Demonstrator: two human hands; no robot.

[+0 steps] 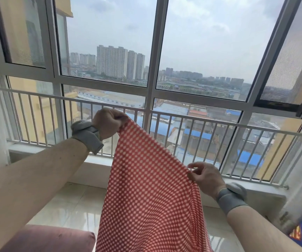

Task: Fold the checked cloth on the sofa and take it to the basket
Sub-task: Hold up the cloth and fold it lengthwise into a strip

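I have the left hand (108,122) fisted on one top corner of the checked cloth (146,188) and the right hand (205,176) pinching its edge lower down; it hangs thin, light and limp, so I judge corners the best hold.

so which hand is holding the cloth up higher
The left hand, gripping the checked cloth at its top corner by the railing; the right hand pinches the edge lower down.
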